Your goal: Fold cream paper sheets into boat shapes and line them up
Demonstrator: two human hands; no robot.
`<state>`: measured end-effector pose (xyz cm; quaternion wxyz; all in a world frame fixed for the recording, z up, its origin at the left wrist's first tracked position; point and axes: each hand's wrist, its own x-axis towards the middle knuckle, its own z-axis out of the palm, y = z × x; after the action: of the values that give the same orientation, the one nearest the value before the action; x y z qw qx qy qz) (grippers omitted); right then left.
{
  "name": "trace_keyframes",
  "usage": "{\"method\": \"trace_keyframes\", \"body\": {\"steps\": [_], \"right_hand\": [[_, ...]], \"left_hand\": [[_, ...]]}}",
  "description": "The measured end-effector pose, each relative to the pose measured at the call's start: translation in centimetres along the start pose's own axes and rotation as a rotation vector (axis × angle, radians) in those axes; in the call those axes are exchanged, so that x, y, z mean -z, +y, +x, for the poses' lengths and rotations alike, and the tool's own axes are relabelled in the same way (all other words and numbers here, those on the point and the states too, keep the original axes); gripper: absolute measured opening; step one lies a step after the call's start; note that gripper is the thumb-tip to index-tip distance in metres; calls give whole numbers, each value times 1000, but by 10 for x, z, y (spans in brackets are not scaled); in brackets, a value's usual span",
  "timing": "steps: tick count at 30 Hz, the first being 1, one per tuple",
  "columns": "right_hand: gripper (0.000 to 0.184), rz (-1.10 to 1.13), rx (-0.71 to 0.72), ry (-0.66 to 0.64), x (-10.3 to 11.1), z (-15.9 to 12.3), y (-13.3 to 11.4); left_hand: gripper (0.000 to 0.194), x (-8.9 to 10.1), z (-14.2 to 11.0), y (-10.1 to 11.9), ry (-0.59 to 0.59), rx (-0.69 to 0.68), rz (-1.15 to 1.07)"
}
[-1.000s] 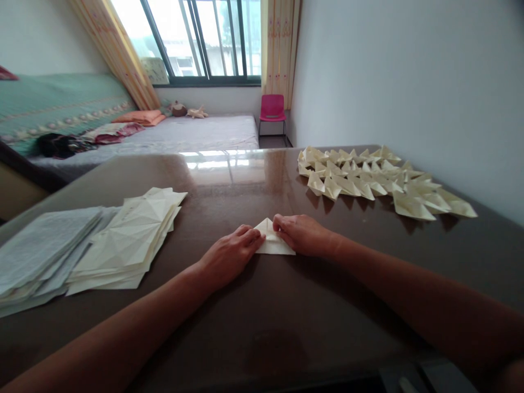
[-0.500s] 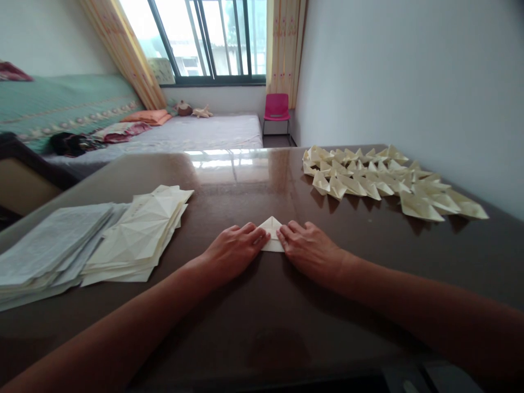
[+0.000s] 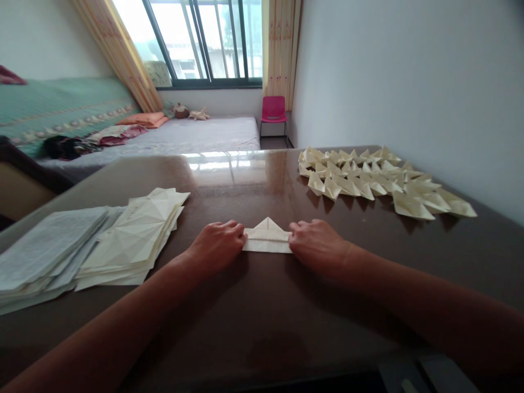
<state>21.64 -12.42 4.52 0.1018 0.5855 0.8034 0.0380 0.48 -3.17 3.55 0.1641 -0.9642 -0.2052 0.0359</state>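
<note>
A piece of folded cream paper [image 3: 268,236] lies on the brown table [image 3: 229,316], its pointed top facing away from me and a straight band along its near edge. My left hand [image 3: 221,240] is closed on the paper's left end, fingers curled. At the opposite end, my right hand [image 3: 313,243] grips the right corner the same way. Both ends of the paper are partly hidden by the fingers, while its middle shows between the hands.
Creased cream sheets [image 3: 131,234] are stacked at the left, beside a pile of greyish printed sheets [image 3: 49,245]. Rows of folded paper boats [image 3: 368,177] stand at the right back, near the wall. A bed [image 3: 216,131] and a pink chair [image 3: 273,110] are beyond the table.
My hands have moved apart, from near the paper's middle out to its two ends. More of the folded paper shows between them. The view has shifted slightly.
</note>
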Motion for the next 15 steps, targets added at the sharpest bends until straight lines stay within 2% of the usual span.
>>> {"method": "trace_keyframes", "body": {"steps": [1, 3, 5, 10, 15], "right_hand": [[21, 21, -28, 26, -2, 4, 4], [26, 67, -103, 170, -8, 13, 12], [35, 154, -115, 235, -16, 22, 20], [28, 487, -122, 184, -34, 36, 30], [29, 578, -123, 166, -34, 35, 23]], "left_hand": [[16, -1, 0, -1, 11, 4, -4], [17, -4, 1, -3, 42, 17, -25], [18, -6, 1, -4, 76, 32, -41], [17, -8, 0, -3, 119, 36, -55], [18, -8, 1, -3, 124, 56, -80]]}}
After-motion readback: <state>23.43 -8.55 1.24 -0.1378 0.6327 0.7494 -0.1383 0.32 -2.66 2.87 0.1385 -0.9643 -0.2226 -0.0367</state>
